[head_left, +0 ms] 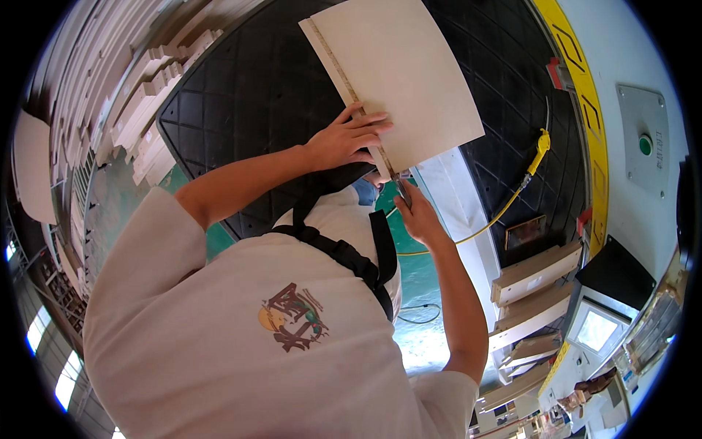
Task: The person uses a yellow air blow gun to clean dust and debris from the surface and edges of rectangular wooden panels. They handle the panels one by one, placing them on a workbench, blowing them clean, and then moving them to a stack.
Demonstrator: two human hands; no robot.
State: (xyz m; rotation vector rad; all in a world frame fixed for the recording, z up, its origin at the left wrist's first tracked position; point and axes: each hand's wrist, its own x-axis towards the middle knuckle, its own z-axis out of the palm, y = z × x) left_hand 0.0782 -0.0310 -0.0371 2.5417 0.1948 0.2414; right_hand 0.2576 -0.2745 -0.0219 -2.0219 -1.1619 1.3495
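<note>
Pale panel [417,73] on blk counter [504,44], by its near edge; narrow brownish strip [334,62] along panel's L side. L hand [347,139] flat on it, fingers apart; R hand [419,211] clamped on small tool [402,192], type unclear, by panel's nr-L corner. Yellow air gun [541,151] twd counter's R edge.

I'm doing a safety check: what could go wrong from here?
The right hand holds a small tool at the near edge of the board; if the tool slips, it might hit the left hand, whose fingers lie spread on the board close by. The yellow hose runs behind the right forearm in this view, so it could perhaps snag.
</note>
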